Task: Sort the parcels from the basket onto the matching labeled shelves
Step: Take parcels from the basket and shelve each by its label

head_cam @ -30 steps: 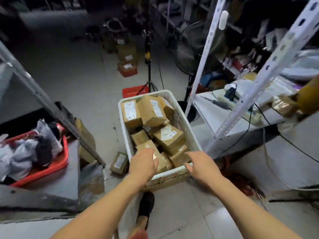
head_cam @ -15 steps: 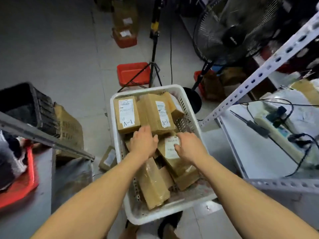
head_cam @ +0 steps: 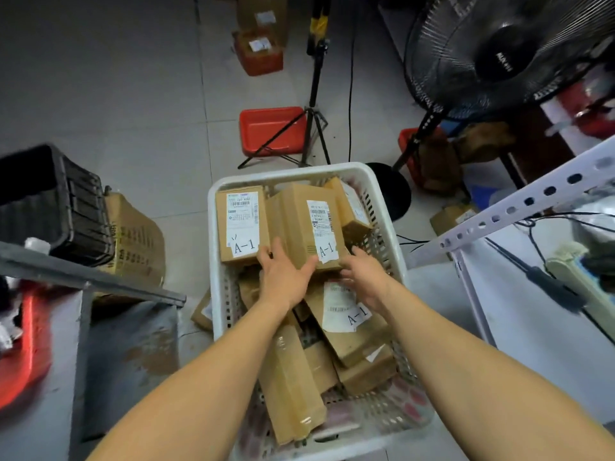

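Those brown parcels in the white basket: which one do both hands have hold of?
The big middle parcel at the far end, marked A-1: the left hand and right hand hold its near corners. The parcel beside it lies untouched.

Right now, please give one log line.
stage: picking | hands: left hand and right hand grasping middle A-1 parcel | place: white basket

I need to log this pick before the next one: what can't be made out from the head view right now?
- Printed lines on the middle A-1 parcel: too small; only the handwritten A-1 reads.
- Grip of the left hand and right hand on it: fingertips hidden behind the parcel's edge.
- Parcels lower in the white basket: labels covered by arms and boxes.
- Shelf labels: none in frame.
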